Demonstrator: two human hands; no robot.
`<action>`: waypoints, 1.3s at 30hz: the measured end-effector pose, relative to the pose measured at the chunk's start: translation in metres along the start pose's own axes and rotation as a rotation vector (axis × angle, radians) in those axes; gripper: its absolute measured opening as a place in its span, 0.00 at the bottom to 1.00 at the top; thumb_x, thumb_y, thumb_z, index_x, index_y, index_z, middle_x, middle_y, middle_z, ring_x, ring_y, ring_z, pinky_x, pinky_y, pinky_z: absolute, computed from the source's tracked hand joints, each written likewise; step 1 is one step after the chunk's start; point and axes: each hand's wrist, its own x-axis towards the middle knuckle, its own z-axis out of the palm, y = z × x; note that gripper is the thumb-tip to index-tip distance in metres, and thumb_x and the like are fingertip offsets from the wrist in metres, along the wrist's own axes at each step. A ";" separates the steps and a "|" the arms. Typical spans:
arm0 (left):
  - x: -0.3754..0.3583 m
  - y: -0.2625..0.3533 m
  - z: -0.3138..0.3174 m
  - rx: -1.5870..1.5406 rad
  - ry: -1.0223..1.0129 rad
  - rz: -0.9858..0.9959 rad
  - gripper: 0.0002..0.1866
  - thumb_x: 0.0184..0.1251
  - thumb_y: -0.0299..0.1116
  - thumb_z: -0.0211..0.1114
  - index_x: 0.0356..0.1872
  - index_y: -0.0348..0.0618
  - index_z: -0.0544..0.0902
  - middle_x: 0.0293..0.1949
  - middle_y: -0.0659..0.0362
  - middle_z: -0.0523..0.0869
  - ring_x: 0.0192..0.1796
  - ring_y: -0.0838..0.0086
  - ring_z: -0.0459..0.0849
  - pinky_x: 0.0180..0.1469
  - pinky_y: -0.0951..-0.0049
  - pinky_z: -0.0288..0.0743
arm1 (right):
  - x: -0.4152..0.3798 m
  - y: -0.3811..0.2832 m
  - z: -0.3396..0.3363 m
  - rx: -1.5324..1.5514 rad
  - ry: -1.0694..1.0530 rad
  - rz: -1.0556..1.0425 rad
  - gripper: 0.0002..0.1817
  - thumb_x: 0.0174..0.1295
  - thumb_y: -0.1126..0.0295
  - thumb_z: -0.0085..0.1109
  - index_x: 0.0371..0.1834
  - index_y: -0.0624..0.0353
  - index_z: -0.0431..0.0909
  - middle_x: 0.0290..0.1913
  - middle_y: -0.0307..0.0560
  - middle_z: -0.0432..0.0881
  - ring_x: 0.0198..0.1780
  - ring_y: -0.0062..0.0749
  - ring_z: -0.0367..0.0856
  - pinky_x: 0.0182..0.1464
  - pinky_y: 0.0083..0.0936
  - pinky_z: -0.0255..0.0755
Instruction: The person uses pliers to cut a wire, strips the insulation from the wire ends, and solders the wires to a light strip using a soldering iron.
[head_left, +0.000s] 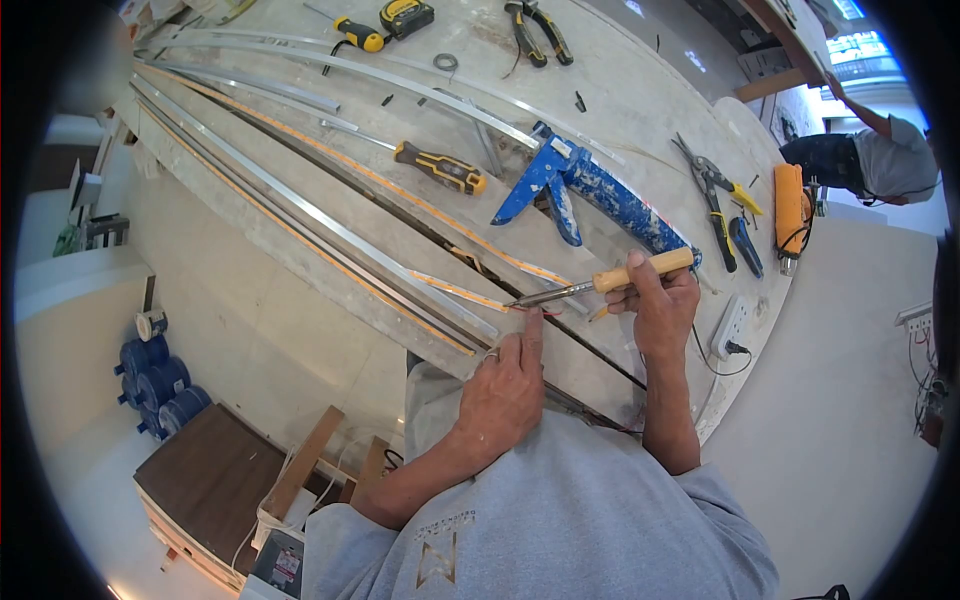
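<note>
My right hand (662, 305) is closed around the light wooden handle of a soldering iron (560, 295). The iron's metal tip rests at the end of an LED strip (460, 287) with a yellow-orange face. My left hand (505, 390) lies beside that end, its index finger stretched forward and pressing down on a thin red wire (545, 312); the other fingers are curled. Just beyond both hands, a blue caulking gun (610, 195) lies on the worktable (330, 130). Under the right hand a small yellow pointed piece shows, too hidden to name.
Long metal profiles (300, 200) run across the table to the far left. Around lie a screwdriver (440, 168), a tape measure (407, 17), pliers (538, 35), snips (708, 190), an orange heat gun (790, 212) and a power strip (732, 325). Another person (880, 155) stands at the upper right.
</note>
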 end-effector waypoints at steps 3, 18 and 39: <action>0.000 0.000 0.000 0.016 -0.021 0.016 0.41 0.66 0.32 0.63 0.78 0.34 0.55 0.44 0.47 0.75 0.38 0.55 0.83 0.41 0.60 0.82 | 0.000 0.000 0.000 0.004 -0.005 0.002 0.17 0.67 0.64 0.68 0.39 0.72 0.79 0.29 0.56 0.87 0.23 0.30 0.86 0.23 0.21 0.83; 0.001 0.000 0.004 0.050 0.024 0.021 0.39 0.65 0.32 0.63 0.76 0.30 0.60 0.42 0.48 0.76 0.34 0.56 0.84 0.38 0.59 0.82 | -0.001 -0.001 -0.001 0.028 0.001 0.006 0.17 0.67 0.65 0.68 0.39 0.72 0.79 0.30 0.56 0.87 0.23 0.30 0.87 0.23 0.22 0.83; 0.002 -0.002 -0.002 -0.062 0.020 0.008 0.39 0.65 0.31 0.63 0.77 0.38 0.59 0.41 0.45 0.76 0.35 0.50 0.83 0.37 0.54 0.81 | -0.019 -0.012 -0.024 0.121 0.118 -0.038 0.17 0.67 0.64 0.67 0.40 0.71 0.78 0.31 0.55 0.86 0.23 0.31 0.86 0.24 0.23 0.83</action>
